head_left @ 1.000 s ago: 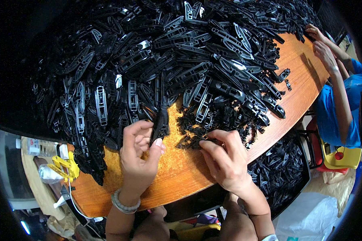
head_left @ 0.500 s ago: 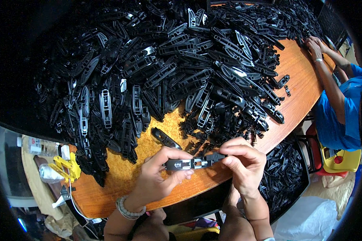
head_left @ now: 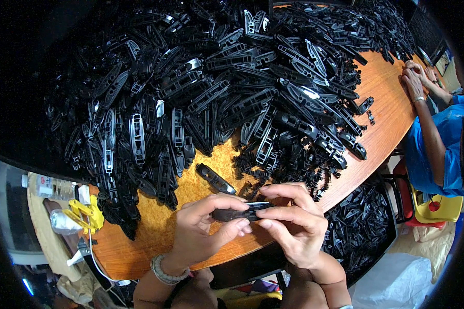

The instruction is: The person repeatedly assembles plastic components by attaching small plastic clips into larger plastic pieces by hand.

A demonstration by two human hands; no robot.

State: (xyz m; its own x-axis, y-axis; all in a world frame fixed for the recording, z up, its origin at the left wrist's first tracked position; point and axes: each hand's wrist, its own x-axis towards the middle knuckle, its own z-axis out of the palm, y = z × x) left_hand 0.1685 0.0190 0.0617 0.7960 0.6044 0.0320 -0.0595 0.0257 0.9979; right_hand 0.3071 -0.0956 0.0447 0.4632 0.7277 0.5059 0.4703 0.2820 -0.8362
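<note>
Over the front edge of the table, my two hands are close together around one long, slim black plastic part (head_left: 231,212). My left hand (head_left: 193,226) pinches its left end between thumb and forefinger. The thumb and fingers of my right hand (head_left: 300,232) close on the right end and partly hide it. A narrow side with a pale, shiny strip faces up. Just beyond my hands, a similar black part (head_left: 215,179) lies alone on the tabletop. Small black pieces (head_left: 273,160) are heaped beyond my right fingers.
A broad pile of long black parts (head_left: 221,98) covers much of the wooden table (head_left: 381,95). Below its right edge, a black bin (head_left: 363,226) holds many more. Far right, a co-worker in a blue shirt (head_left: 438,149) sits near a yellow stool (head_left: 438,208). A yellow tool (head_left: 85,213) is at left.
The held part has rolled, so its slotted face with grey bits no longer shows. My right hand has moved left, nearer my left hand. The co-worker's hands have shifted slightly.
</note>
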